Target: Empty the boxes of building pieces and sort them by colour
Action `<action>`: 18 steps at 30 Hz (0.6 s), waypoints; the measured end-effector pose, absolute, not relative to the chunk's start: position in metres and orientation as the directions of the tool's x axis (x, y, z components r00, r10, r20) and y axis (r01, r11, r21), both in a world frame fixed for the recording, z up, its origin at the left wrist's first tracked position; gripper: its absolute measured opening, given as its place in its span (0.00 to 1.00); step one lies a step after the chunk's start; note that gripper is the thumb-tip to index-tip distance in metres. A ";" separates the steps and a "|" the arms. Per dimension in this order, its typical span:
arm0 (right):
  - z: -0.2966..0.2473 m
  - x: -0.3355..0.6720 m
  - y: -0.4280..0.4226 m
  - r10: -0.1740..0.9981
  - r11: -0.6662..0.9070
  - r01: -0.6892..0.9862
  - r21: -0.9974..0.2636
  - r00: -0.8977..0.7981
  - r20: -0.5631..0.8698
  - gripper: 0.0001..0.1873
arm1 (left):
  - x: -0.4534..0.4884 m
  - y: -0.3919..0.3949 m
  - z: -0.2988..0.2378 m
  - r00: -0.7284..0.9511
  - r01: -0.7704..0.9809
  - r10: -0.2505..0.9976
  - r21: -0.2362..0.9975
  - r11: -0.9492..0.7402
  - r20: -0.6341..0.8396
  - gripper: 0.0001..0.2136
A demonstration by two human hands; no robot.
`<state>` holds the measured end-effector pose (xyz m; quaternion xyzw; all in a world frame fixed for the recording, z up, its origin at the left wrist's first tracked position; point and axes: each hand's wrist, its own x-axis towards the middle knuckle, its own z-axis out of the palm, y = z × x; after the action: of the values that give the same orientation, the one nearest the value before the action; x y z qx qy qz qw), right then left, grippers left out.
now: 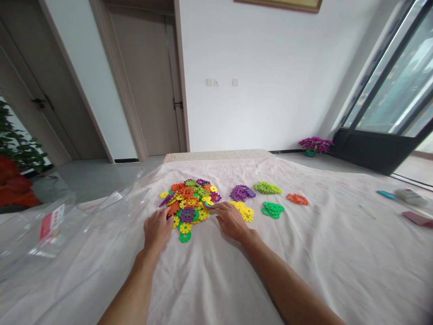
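Observation:
A mixed pile of flat plastic snowflake pieces (189, 201) in orange, yellow, green and purple lies on a pale cloth (304, 253). My left hand (157, 230) rests palm down at the pile's near left edge, fingers spread onto the pieces. At the pile's right edge my right hand (232, 220) lies, its fingertips touching a piece there. To the right sit small sorted heaps: purple (241, 192), lime green (267, 188), orange (297, 199), dark green (272, 210) and yellow (244, 210).
A clear plastic bag (50, 225) with a red-and-white label lies at the left. A blue item (386, 194), a pale packet (410, 197) and a dark red card (417, 219) lie at the far right. Beyond stand doors, a potted purple plant (314, 145) and a window.

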<state>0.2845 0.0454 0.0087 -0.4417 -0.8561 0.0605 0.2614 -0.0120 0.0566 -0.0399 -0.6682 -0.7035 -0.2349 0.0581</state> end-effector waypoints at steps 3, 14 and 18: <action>0.003 0.281 0.048 0.827 0.550 0.619 -0.561 -0.307 0.472 0.16 | -0.011 0.055 -0.038 -0.102 0.966 0.916 0.260 -0.002 0.388 0.18; 0.003 0.288 0.064 0.987 0.123 0.012 -0.992 0.104 0.124 0.15 | -0.011 0.055 -0.039 -0.088 0.972 0.916 0.233 -0.006 0.392 0.18; 0.010 0.305 0.072 0.981 0.075 -0.123 -0.990 0.189 0.051 0.22 | -0.011 0.055 -0.039 -0.080 0.971 0.918 0.238 -0.016 0.389 0.19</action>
<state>0.3051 0.0716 0.0101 -0.4947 -0.4334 0.4667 0.5913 -0.0109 0.0555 -0.0393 -0.6756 -0.6990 -0.2268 0.0588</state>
